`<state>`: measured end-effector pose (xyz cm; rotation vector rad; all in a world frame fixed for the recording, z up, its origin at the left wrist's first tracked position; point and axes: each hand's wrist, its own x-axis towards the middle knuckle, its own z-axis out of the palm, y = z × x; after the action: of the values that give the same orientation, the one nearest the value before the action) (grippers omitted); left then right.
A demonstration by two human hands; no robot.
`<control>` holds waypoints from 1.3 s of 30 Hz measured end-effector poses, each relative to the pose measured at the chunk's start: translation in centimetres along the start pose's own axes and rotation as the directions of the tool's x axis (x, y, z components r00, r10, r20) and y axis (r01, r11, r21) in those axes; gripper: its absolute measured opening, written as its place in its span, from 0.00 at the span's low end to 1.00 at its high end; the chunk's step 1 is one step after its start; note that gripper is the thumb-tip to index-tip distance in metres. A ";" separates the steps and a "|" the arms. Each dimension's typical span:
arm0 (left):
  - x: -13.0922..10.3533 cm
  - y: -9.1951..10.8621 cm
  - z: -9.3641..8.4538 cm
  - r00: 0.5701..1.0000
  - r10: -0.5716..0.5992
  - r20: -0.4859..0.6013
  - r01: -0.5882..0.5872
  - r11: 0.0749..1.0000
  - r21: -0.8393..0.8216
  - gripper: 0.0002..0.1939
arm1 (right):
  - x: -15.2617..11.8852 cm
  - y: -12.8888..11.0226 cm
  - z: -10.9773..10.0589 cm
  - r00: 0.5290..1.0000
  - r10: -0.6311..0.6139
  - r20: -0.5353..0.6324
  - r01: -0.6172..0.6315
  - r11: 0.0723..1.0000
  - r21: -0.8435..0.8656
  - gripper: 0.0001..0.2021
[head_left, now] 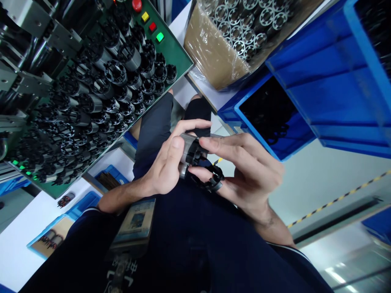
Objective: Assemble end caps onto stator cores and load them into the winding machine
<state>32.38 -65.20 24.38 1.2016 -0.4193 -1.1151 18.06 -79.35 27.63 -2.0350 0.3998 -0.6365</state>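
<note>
My left hand (166, 165) is closed around a grey metal stator core (188, 147), held tilted in front of my lap. A black slotted plastic end piece (193, 154) sits at the core's right end. Below it a second small metal edge (183, 170) shows by my left palm; what it belongs to is hidden. My right hand (250, 167) has its fingertips against the core's black end. A black plastic ring (215, 179) hangs between its thumb and lower fingers, apart from the core.
A green machine table (183, 61) at the left bears many metal cores with black ends (116, 72) and lit buttons (159, 37). Bare metal cores (241, 30) fill a plastic-lined carton (210, 57). A blue bin (244, 106) at the right holds black parts (269, 114).
</note>
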 end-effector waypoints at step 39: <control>2.6 0.9 1.3 0.944 0.059 -0.325 -0.197 0.891 -0.410 0.30 | 0.9 1.3 -2.9 0.970 0.044 0.240 -0.101 0.968 0.231 0.26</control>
<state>32.92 -68.19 24.93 0.9064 -0.0028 -0.8300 17.08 -82.44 28.01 -1.8263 0.2440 -0.3748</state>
